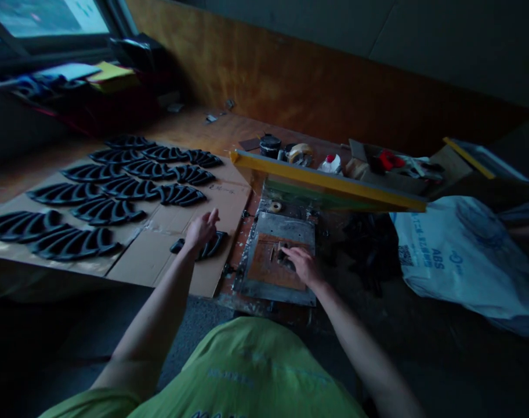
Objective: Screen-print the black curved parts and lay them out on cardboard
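My left hand (202, 230) is over the cardboard at its right side, fingers stretched out and holding nothing I can see. Just below it lies a black ribbed plastic piece (212, 246), partly covered by the hand. My right hand (304, 265) reaches onto a brown board (264, 271) fixed on a grey metal plate (256, 284). Its fingertips close around a small dark thing that I cannot make out. Behind the plate, a yellow-edged screen frame (334, 181) is tilted up, apart from both hands.
Rows of black ribbed, wing-shaped pieces (103, 210) cover the cardboard sheet (160, 255) on the left. Tape rolls (300, 154), a dark tub (270, 146) and an open box (366, 159) stand behind the frame. At right are black pieces (371, 247) and a white plastic bag (460, 261).
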The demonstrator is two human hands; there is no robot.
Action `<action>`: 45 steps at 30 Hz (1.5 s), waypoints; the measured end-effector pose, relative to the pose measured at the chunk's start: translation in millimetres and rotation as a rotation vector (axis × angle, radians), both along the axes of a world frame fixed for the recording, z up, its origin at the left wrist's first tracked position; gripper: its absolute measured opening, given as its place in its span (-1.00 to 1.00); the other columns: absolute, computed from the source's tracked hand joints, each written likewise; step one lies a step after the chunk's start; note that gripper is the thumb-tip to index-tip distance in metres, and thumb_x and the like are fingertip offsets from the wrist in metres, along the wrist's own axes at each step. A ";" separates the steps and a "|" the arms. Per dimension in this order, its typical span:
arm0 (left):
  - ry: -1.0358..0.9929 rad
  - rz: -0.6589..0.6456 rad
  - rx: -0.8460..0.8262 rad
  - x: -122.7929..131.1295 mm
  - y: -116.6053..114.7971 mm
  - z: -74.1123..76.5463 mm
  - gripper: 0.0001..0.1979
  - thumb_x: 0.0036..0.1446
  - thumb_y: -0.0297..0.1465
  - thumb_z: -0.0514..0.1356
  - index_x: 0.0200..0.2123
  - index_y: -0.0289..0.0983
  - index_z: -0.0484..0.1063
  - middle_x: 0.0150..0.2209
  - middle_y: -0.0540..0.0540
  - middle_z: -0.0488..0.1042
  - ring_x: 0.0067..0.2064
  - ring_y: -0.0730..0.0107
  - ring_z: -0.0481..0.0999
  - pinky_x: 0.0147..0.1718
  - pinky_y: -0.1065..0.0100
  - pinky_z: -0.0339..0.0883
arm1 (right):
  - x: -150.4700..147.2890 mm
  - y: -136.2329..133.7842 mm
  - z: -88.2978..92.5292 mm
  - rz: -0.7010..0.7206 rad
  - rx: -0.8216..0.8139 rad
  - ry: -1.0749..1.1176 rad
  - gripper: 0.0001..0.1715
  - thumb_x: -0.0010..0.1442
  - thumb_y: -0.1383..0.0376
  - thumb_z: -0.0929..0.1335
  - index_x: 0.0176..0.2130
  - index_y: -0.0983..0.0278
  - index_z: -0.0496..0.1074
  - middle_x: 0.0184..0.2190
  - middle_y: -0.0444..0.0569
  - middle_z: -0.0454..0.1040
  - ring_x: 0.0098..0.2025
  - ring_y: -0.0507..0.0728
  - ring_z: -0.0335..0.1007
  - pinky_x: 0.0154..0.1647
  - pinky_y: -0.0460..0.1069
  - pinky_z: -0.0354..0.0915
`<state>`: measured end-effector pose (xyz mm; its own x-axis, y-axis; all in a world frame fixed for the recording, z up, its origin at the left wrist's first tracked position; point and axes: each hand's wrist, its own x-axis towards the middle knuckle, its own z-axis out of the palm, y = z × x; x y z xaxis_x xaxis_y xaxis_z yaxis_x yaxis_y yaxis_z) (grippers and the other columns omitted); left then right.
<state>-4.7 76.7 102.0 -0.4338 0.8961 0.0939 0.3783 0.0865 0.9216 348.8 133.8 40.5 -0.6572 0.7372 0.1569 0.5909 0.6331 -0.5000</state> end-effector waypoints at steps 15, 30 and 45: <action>-0.432 -0.117 -0.051 86.4 -19.4 60.0 -0.35 0.11 0.13 0.04 -0.12 -0.32 0.52 -0.38 -0.10 0.54 -0.43 0.39 0.48 -0.49 0.42 0.31 | 37.9 24.0 49.3 -0.391 0.121 0.010 -0.66 0.29 0.23 0.23 -0.22 0.32 0.54 -0.32 -0.03 0.58 -0.20 0.10 0.47 -0.16 -0.05 0.42; -0.188 -0.090 -0.343 84.2 -40.4 -83.2 -0.29 0.07 0.02 0.14 0.22 -0.18 0.28 -0.29 -0.10 0.55 -0.34 0.30 0.51 -0.44 0.40 0.30 | -40.0 12.7 61.4 0.104 0.167 -0.317 -0.89 0.19 0.38 0.32 -0.26 0.26 0.46 -0.28 0.05 0.50 -0.14 0.22 0.33 -0.12 0.06 0.22; -0.264 -0.047 -0.340 87.3 -41.9 -76.8 -0.27 -0.01 0.04 0.20 0.17 -0.24 0.34 -0.23 -0.17 0.58 -0.29 0.22 0.55 -0.40 0.36 0.36 | -18.9 -23.9 46.3 0.259 0.225 -0.221 -0.75 0.22 0.46 0.27 -0.18 0.27 0.49 -0.20 0.05 0.53 -0.12 0.19 0.34 -0.12 0.05 0.18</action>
<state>82.6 34.8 25.2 -0.3614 0.8762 -0.3188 0.1445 0.3904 0.9092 329.9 109.9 86.7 -0.8529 0.5058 0.1294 0.4749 0.8546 -0.2103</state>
